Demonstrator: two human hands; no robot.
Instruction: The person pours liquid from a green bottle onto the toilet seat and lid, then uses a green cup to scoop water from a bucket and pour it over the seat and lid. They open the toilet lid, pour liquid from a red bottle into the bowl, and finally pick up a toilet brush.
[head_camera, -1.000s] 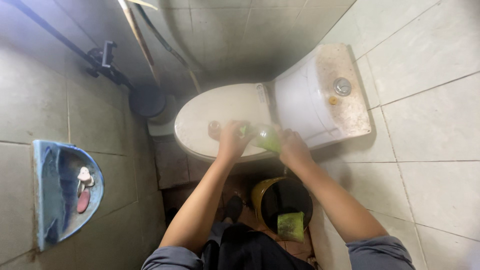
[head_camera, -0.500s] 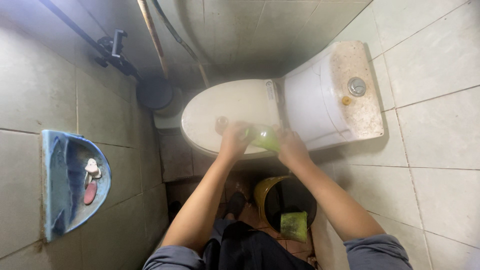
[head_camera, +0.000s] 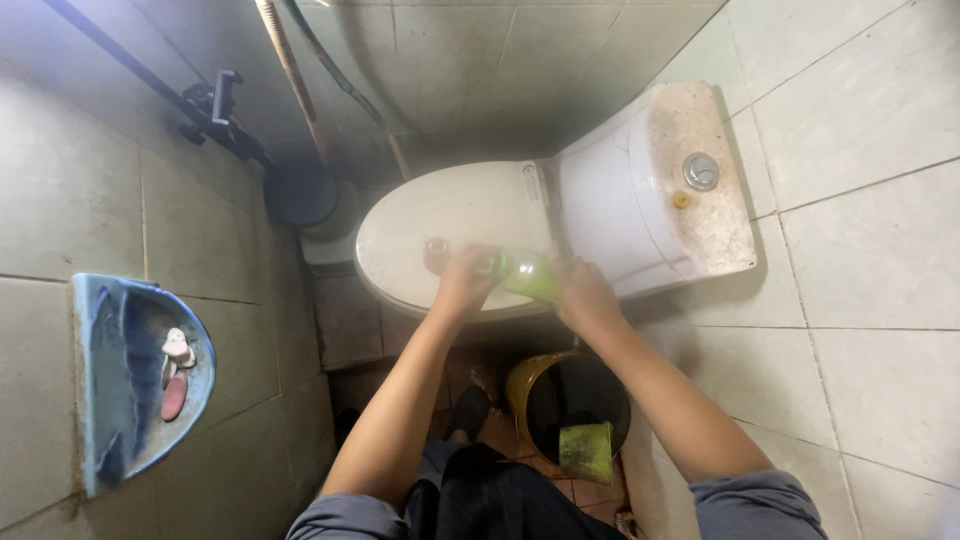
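Both hands together over the closed toilet lid (head_camera: 440, 215): left hand (head_camera: 465, 282) wrapped round the neck end of a green bottle (head_camera: 528, 275), right hand (head_camera: 588, 296) clamped on its base at three o'clock, apparently one steadying while the other works the top. Bottle lying nearly level, just above the lid's near edge. Small round brownish cap-like thing (head_camera: 436, 250) resting on the lid at ten o'clock of the left hand. Bottle mouth hidden under the fingers; contents unclear. Yellow bucket (head_camera: 535, 380) with green scoop (head_camera: 584, 450) at six o'clock, partly behind the right forearm.
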